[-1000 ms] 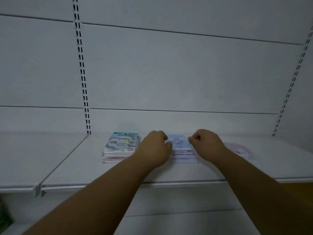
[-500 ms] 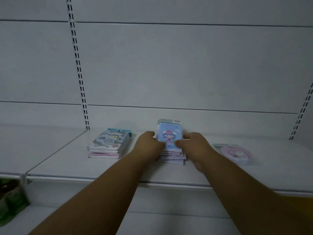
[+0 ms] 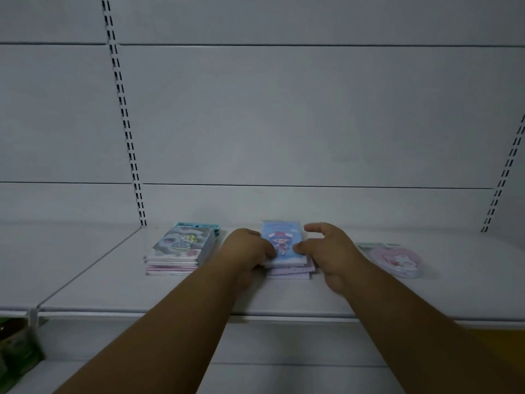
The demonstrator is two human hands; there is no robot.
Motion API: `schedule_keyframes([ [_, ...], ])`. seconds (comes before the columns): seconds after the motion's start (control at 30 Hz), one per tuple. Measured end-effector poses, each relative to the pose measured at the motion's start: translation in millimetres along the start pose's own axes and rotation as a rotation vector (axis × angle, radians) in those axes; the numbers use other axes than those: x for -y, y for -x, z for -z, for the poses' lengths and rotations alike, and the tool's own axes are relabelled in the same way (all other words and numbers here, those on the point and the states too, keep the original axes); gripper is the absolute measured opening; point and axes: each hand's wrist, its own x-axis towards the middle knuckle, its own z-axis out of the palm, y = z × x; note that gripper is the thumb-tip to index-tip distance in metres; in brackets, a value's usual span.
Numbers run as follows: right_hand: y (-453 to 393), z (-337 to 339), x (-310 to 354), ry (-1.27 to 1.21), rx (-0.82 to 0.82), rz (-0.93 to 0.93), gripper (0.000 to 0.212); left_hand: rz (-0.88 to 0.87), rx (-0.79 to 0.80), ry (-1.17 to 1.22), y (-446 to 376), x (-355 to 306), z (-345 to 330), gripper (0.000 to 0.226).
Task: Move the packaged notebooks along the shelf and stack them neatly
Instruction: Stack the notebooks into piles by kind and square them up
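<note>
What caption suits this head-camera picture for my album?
Both hands, left and right, steady the blue-topped notebook stack on a white shelf.

White slotted upright point(image 3: 125, 115) on back panel, far left; green packaged item point(image 3: 17, 345) on lower shelf, near left; yellow surface point(image 3: 502, 345) near right.
</note>
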Motion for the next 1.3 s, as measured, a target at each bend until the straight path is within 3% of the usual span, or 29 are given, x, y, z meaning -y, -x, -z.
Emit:
schedule_keyframes([
  [0.1, 2.4, -3.1, -0.5, -0.055, 0.092, 0.050, 0.076, -0.022, 0.045, 0.113, -3.9, 2.6, 7.5, 0.031],
  [0.17, 5.3, -5.3, 3.7, -0.017, 0.087, 0.125, 0.078, -0.121, 0.038, 0.147, -1.6, 1.1, 10.7, 0.032],
  [0.27, 13.2, -10.8, 9.7, 0.050, 0.050, 0.270, 0.052, -0.269, 0.045, 0.120, 6.1, 4.0, 11.6, 0.036],
  [0.33, 21.5, -19.0, 7.2, -0.029, 0.081, 0.270, 0.035, -0.313, 0.096, 0.142, 12.1, 11.2, 8.3, 0.040],
  [0.43, 31.7, -31.9, 1.3, -0.188, 0.125, 0.199, 0.022, -0.294, 0.213, 0.295, 20.9, 19.6, 1.2, 0.039],
  [0.53, 33.6, -32.0, 0.5, -0.261, 0.144, 0.146, 0.018, -0.224, 0.198, 0.340, 21.0, 17.3, 2.4, 0.033],
  [0.6, 33.5, -28.1, -1.1, -0.184, 0.162, 0.142, 0.019, -0.199, 0.218, 0.255, 19.4, 16.0, 6.1, 0.035],
  [0.7, 31.7, -18.0, -2.9, 0.055, 0.189, 0.205, 0.024, -0.277, 0.248, -0.110, 17.4, 15.9, 16.5, 0.040],
  [0.83, 26.0, -5.2, 3.8, 0.232, 0.219, 0.244, 0.033, -0.352, 0.167, -0.413, 15.9, 16.1, 28.8, 0.041],
  [1.0, 15.1, -3.6, 6.6, 0.317, 0.143, 0.297, 0.028, -0.389, 0.046, -0.537, 14.6, 12.4, 29.6, 0.045],
  [1.13, 13.4, 4.8, 0.8, 0.292, 0.184, 0.354, 0.024, -0.407, 0.046, -0.593, 15.7, 11.4, 34.7, 0.042],
  [1.3, 14.9, 10.2, -4.8, 0.288, 0.216, 0.414, 0.035, -0.440, 0.060, -0.606, 25.1, 13.5, 38.8, 0.042],
])
